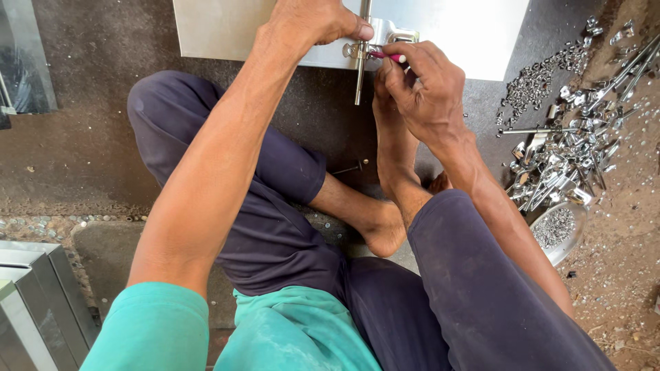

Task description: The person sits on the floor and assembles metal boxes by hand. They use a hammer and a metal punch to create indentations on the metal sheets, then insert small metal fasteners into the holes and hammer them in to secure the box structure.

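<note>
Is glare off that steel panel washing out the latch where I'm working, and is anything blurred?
Head view: the steel panel is blown out to near white at its right, but the latch and rod read clearly; left hand and right hand are sharp; the hardware pile glints; lighting is soft, without hard shadows; edges bow slightly.

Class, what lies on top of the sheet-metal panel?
On the sheet-metal panel lie a latch bracket and bolt rod. The left hand and right hand cover the rest.
</note>
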